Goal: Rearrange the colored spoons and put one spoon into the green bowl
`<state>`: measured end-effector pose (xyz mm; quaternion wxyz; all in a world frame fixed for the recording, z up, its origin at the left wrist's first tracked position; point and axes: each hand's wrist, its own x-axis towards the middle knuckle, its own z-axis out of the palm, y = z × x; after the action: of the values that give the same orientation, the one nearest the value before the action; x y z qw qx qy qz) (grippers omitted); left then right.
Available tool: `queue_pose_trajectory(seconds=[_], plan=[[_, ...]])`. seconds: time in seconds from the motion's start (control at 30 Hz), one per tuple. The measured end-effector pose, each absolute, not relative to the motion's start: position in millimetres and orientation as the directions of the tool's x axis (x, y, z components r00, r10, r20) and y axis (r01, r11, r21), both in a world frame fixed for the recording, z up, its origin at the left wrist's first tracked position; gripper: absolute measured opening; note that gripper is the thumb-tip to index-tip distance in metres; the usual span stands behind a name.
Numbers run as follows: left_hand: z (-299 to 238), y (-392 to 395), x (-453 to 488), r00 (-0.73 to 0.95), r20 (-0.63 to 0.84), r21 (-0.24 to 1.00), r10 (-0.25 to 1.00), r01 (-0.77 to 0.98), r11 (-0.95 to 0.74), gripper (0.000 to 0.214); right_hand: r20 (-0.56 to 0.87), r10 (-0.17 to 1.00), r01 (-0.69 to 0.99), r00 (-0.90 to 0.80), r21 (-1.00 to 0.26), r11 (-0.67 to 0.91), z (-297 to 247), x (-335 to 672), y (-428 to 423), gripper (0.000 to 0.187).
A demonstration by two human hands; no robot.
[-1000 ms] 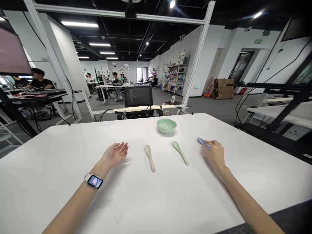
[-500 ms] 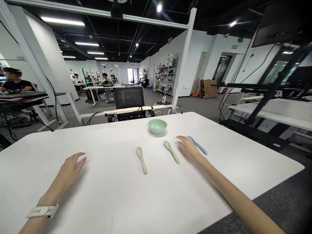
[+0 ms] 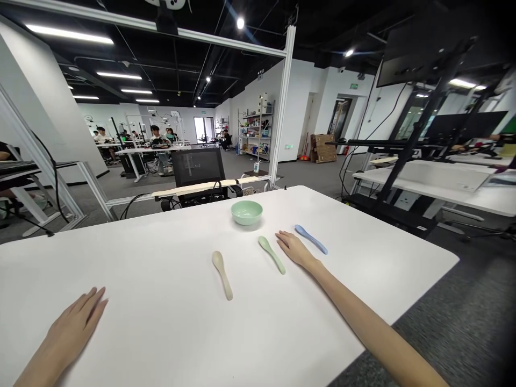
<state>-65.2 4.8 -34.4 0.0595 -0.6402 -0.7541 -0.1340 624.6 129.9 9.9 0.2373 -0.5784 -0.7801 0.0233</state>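
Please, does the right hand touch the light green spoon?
Apart. The head view shows a strip of white tabletop between the right hand and the light green spoon.

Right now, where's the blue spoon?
In the head view, the blue spoon lies on the white table, right of centre, just to the right of the right hand.

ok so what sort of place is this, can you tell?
Probably an open-plan office or lab: people are at white desks in the background, shelving holds assorted items, and a metal frame stands nearby.
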Motion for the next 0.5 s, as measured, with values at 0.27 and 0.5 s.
queue_pose_trajectory(seconds=[0.27, 0.5], plan=[[-30.2, 3.1, -61.7, -0.195, 0.249, 0.174, 0.949, 0.973, 0.155, 0.089, 0.345, 0.913, 0.89, -0.22, -0.313, 0.333, 8.5, 625.1, 131.0, 0.047], [-29.2, 3.4, -61.0, -0.204, 0.242, 0.187, 0.949, 0.969, 0.16, 0.089, 0.354, 0.911, 0.886, -0.211, -0.325, 0.331, 8.8, 624.6, 129.4, 0.045]])
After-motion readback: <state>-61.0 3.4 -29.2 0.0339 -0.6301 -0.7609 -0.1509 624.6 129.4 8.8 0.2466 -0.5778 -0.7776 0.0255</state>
